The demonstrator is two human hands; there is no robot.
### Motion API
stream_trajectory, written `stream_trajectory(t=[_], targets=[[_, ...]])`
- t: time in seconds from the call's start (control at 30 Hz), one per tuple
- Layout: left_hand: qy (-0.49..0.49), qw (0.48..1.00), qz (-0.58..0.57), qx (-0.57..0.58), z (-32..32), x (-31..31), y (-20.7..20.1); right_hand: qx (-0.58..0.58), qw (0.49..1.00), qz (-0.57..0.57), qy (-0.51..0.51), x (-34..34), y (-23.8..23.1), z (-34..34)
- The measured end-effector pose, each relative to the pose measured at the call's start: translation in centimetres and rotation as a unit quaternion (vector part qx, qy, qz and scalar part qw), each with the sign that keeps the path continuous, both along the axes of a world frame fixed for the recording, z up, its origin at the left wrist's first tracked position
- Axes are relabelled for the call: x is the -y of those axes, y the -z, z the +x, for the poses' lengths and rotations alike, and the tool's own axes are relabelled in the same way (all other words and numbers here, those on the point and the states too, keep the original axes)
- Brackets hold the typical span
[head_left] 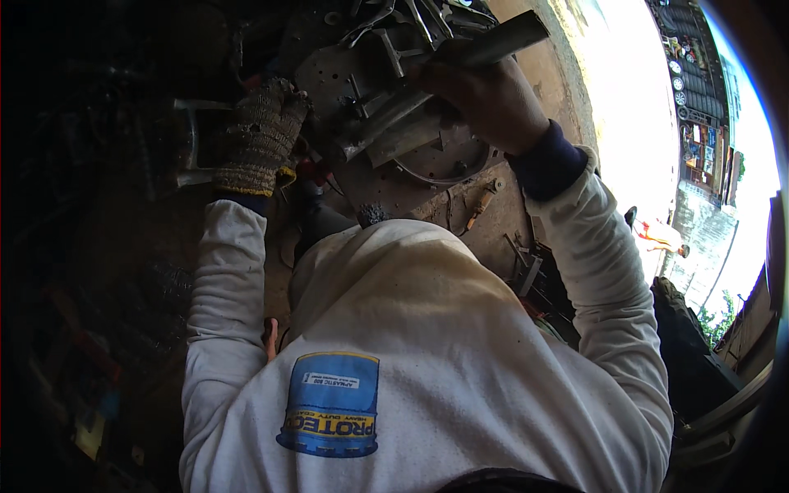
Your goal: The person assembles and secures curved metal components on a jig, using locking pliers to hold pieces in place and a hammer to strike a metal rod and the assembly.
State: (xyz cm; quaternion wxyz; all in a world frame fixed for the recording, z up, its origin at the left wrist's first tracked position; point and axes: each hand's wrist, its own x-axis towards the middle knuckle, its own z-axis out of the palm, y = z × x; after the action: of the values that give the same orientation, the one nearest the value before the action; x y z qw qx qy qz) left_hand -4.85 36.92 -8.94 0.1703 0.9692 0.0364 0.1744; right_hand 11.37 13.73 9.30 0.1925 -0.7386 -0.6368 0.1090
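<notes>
My right hand point(497, 103), bare, is closed around a grey metal tube point(511, 41) that slants from upper right to lower left. The tube's lower end is over a dark steel plate with holes point(337, 74). Beside it lies a flat metal strip point(407, 141), and a curved metal band point(444, 178) is nearer to me. My left hand point(261, 140) wears a knitted work glove with a yellow cuff edge. Its fingers are curled at the plate's left side, and shadow hides what they grip. A pale metal bracket point(191, 144) stands just left of the glove.
Locking clamps point(378, 23) lie at the plate's far edge. A tool with an orange handle point(479, 209) is on the ground to the right, near metal scraps point(526, 267). Deep shadow covers the left. Outside at right are a person point(662, 238) and stacked tyres point(699, 57).
</notes>
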Motion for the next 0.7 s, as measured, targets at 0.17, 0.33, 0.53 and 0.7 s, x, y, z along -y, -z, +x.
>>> stream_trajectory(t=[0.17, 0.33, 0.53, 0.7], targets=[[-0.075, 0.984, -0.131, -0.096, 0.5, 0.5, -0.3, 0.078, 0.988, 0.129, -0.038, -1.7, -1.6, -0.7], [-0.047, 0.993, -0.036, -0.105, 0.3, -0.2, 1.3, -0.045, 0.995, 0.08, 0.031, -0.6, 0.0, 0.1], [-0.09, 0.969, -0.175, -0.15, 0.5, 0.4, -0.4, -0.119, 0.988, 0.052, 0.083, -1.1, -0.3, -0.6], [-0.057, 0.996, -0.023, -0.065, 0.0, -0.2, 0.9, -0.056, 0.995, 0.087, 0.012, -1.8, -1.6, -1.0]])
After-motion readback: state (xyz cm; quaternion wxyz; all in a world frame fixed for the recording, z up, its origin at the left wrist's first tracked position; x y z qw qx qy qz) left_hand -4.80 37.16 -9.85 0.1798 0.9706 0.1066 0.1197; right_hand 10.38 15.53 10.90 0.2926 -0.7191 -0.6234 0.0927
